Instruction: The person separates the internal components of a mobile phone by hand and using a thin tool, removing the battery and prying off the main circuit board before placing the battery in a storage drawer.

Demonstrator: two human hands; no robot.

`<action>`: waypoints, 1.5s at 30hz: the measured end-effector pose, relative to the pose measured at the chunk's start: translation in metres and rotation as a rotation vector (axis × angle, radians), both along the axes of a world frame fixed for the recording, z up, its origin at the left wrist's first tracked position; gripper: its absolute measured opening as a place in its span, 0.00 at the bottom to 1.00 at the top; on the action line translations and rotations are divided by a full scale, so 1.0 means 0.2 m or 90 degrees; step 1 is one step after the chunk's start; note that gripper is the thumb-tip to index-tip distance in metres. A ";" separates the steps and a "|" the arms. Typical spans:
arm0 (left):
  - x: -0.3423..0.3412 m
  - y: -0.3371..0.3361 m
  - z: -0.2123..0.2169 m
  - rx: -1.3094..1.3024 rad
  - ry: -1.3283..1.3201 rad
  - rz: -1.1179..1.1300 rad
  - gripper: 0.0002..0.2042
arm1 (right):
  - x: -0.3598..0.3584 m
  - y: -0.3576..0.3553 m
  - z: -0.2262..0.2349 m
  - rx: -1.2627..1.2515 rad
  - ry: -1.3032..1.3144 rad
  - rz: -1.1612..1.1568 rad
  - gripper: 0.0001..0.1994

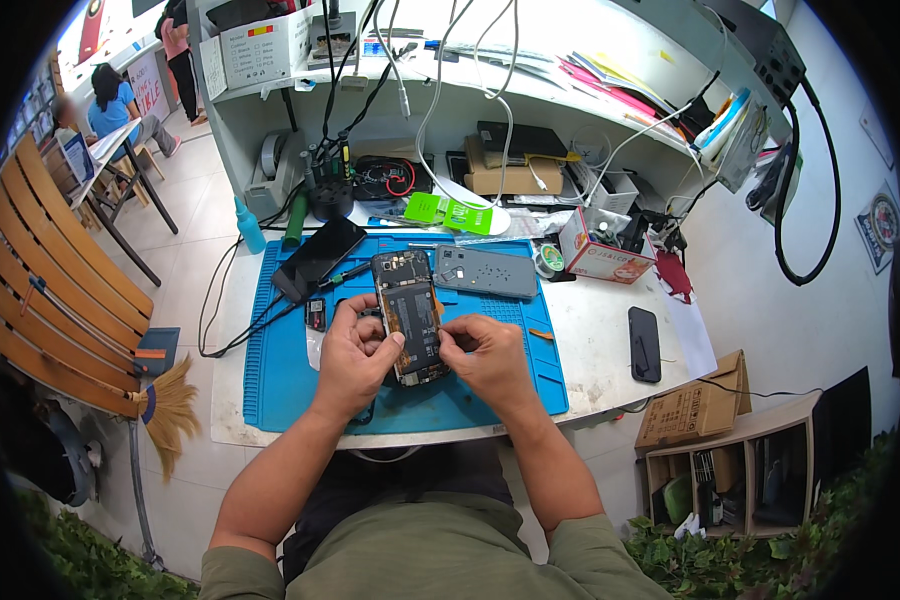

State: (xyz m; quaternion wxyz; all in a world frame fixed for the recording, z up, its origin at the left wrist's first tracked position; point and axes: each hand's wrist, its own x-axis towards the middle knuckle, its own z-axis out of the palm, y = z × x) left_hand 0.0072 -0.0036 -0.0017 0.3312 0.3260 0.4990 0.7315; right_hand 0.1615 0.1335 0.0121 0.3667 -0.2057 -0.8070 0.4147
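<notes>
My left hand (pixel 357 352) grips an opened smartphone (pixel 410 310) by its left edge, thumb over the lower front. The phone is tilted up above a blue repair mat (pixel 280 390), its black battery and circuit board bare. At its right edge my right hand (pixel 485 358) has thumb and forefinger pinched together; what lies between them is too small to make out. Behind it a grey phone back cover (pixel 485 272) lies on the mat. A black phone screen (pixel 320 258) rests at the mat's upper left. A small dark part (pixel 315 314) sits beside my left hand.
A red and white box (pixel 605 250) of parts stands right of the mat, near a solder spool (pixel 548 260). Another phone (pixel 644 344) lies at the table's right. A blue bottle (pixel 249 228) stands at the left. Cables (pixel 435 100) hang from the shelf above.
</notes>
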 end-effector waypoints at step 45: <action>0.02 -0.01 -0.02 0.013 0.067 -0.012 0.26 | 0.00 -0.06 0.03 0.368 -0.122 -0.053 0.05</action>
